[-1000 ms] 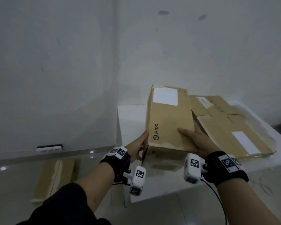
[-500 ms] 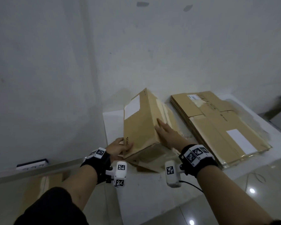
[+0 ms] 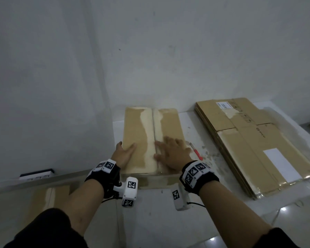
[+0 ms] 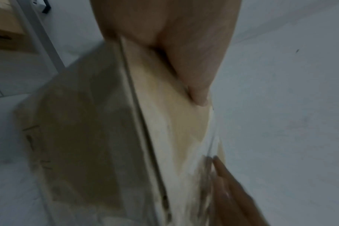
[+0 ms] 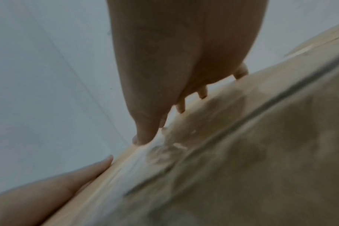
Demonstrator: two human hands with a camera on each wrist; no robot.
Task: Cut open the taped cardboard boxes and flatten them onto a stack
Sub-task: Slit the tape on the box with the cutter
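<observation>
White wall backed a white worktop (image 3: 168, 212) where the box (image 3: 151, 140) lay seam-up, long axis running away from the person. Both hands pressed flat on it with straight fingers, gripping nothing: left hand (image 3: 123, 153) left of the seam, right hand (image 3: 172, 154) nearer the red cutter (image 3: 197, 151). Labels on the flattened stack (image 3: 254, 145) were unreadable.

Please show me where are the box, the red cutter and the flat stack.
box (image 3: 136, 133), head view, left top flap.
cutter (image 3: 197, 152), head view, red handle.
stack (image 3: 249, 144), head view, top sheet, bare cardboard.
</observation>
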